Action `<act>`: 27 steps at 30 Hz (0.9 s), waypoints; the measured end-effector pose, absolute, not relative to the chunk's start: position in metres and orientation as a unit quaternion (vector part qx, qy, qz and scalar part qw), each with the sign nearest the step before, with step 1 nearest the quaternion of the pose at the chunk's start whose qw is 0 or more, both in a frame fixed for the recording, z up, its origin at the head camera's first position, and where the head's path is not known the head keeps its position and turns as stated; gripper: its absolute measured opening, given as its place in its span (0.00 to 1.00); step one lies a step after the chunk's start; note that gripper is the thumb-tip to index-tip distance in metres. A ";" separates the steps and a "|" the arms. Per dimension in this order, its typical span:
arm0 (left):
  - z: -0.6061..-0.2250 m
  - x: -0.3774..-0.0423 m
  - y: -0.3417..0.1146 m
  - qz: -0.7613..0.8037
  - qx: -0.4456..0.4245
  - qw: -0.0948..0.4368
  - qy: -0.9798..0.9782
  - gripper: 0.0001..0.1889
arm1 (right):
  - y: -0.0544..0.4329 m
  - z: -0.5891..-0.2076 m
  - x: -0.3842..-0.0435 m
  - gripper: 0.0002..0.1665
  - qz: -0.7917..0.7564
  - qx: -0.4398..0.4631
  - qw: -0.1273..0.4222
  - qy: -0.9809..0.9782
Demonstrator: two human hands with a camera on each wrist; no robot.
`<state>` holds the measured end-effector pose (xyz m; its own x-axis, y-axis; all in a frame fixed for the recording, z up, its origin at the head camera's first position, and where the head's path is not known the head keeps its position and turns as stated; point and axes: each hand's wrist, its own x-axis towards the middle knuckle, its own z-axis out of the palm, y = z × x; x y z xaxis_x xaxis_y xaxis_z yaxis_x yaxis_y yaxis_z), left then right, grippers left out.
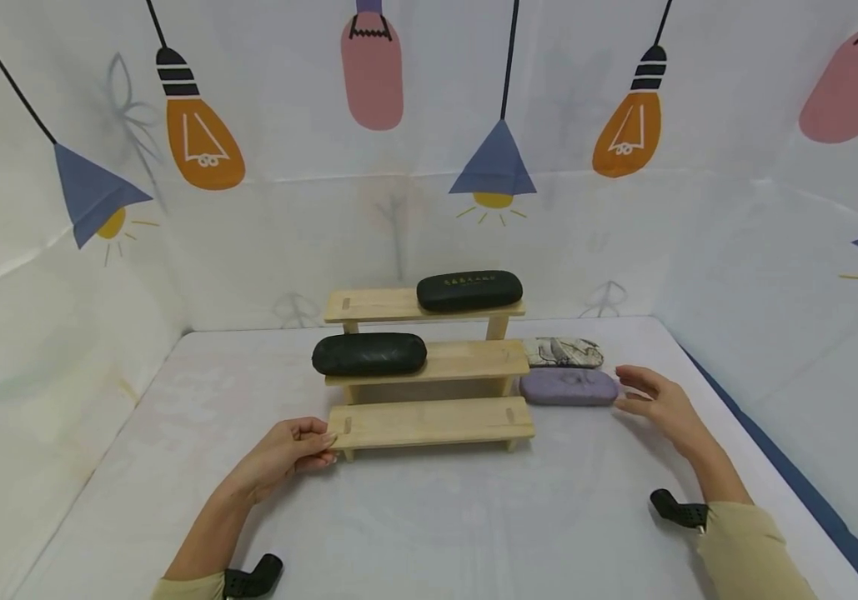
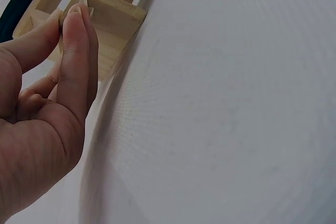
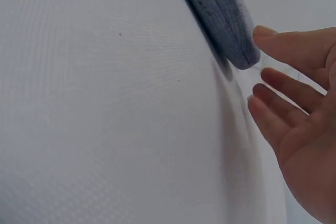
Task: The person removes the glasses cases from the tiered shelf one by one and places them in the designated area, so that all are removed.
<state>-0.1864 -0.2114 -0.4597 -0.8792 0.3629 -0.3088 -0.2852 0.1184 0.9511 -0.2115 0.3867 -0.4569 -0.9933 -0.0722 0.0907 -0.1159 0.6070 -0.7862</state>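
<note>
My left hand [image 1: 286, 454] pinches the left end of the lowest step of a three-step wooden display rack [image 1: 429, 423] between thumb and fingers. The left wrist view shows the same pinch at the corner of the wood [image 2: 113, 17]. Beside the rack on the right lies a purple glasses case [image 1: 569, 388]. At that case's right end is my right hand [image 1: 657, 406], its fingers spread and loosely bent; I cannot tell whether a fingertip touches it. One dark glasses case [image 1: 368, 354] lies on the middle step, another dark glasses case [image 1: 469, 291] on the top step.
Behind the purple case lies a patterned glasses case [image 1: 564, 352], close to the rack's right side. A white cloth covers the table [image 1: 429, 525]. White curtains [image 1: 286, 242] printed with lamps and bulbs stand behind and at both sides.
</note>
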 end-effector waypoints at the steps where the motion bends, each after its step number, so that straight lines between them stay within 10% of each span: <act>1: -0.459 -0.186 -0.211 0.664 0.028 0.243 0.707 0.20 | 0.387 -0.456 -0.211 0.39 0.442 0.057 0.030 -0.895; 27: -0.459 -0.186 -0.209 0.671 0.009 0.227 0.706 0.19 | 0.344 -0.413 -0.214 0.30 0.484 0.139 0.095 -0.859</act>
<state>-0.1859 -0.2090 -0.4587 -0.8965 0.3182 -0.3083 -0.2917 0.0999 0.9513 -0.2140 0.3438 -0.4131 -0.9434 -0.1458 0.2979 -0.3303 0.4935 -0.8046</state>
